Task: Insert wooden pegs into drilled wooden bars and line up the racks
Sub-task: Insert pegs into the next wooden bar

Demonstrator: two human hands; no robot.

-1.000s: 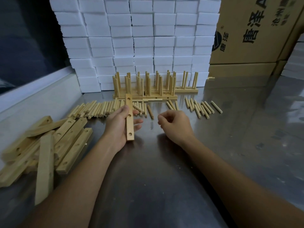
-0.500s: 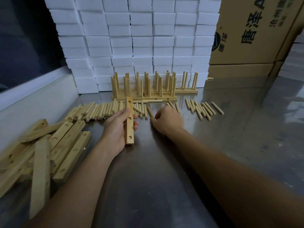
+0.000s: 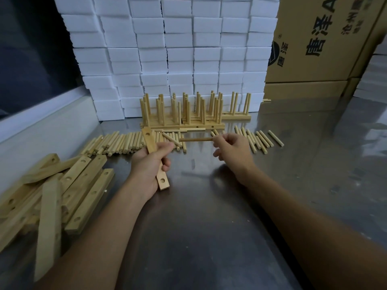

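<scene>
Risk, misalignment: the peg (image 3: 195,139) lay level, pointing left toward the bar (image 3: 155,160); I judged it could jam or skid off a hole unless turned square to the bar's face.
Risk, slipping: the bar was held mid-length only, so a hard push might have twisted it.
Left grip: the left hand (image 3: 149,164) was curled round the bar, centre frame, above the worktop (image 3: 209,237).
Right grip: the right hand (image 3: 232,152) pinched the peg's right end.
Bar's look: pale wood, flat, round holes showing near both ends.
Peg's look: plain slim dowel.
Elsewhere: loose pegs (image 3: 117,142) lay behind, finished racks (image 3: 182,114) upper centre, spare bars (image 3: 62,195) lower left.
</scene>
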